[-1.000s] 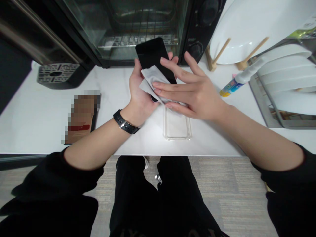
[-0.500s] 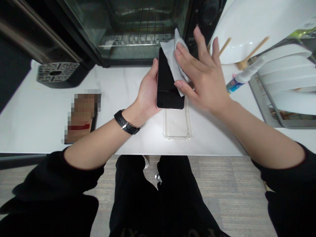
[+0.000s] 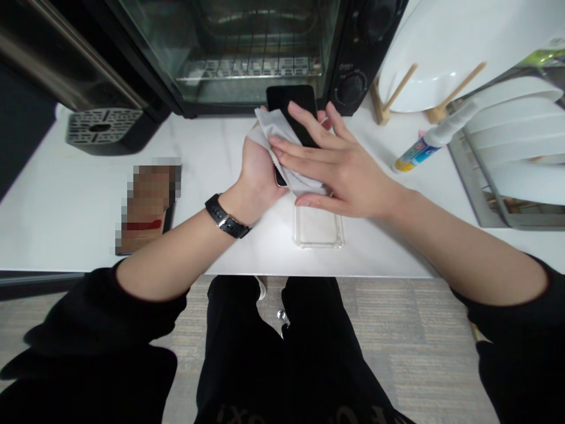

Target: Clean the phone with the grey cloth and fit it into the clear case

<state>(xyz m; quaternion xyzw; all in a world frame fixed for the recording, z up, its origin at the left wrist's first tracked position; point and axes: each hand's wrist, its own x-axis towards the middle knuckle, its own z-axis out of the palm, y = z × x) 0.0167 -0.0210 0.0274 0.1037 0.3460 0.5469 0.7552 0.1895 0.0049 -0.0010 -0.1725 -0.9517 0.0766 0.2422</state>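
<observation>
A striped carpet (image 3: 419,335) lies below the white table (image 3: 207,156), at whose front edge a person in black trousers (image 3: 273,365) is placed. At the back of the table is a black oven (image 3: 247,41) with a glass door, a wire rack showing behind it. Left of it is a tall appliance (image 3: 57,53) with a slotted drip tray. On the right, a big white plate (image 3: 459,47) leans on a wooden stand (image 3: 380,109), near a row of white dishes (image 3: 521,135) in a metal rack (image 3: 489,209).

The right hand (image 3: 342,168) lies palm down with fingers nearly straight, its grip loosely on the cloth, pressing it against the phone. The left hand (image 3: 262,168) grasps the phone from below, fingertips showing at its far edge. That phone (image 3: 289,97), dark face up, is held over the table in front of the oven, its far end pointing that way. Beside the left forearm lies a flat dark-edged object (image 3: 145,206), its face blurred into blocks. A clear case (image 3: 318,229) rests on the table just nearer the person than the phone. Beyond the right wrist is a white-topped bottle (image 3: 417,156) with a colourful label. The pale cloth (image 3: 282,132) has a zigzag edge. A black strap (image 3: 226,218) circles the left wrist.
</observation>
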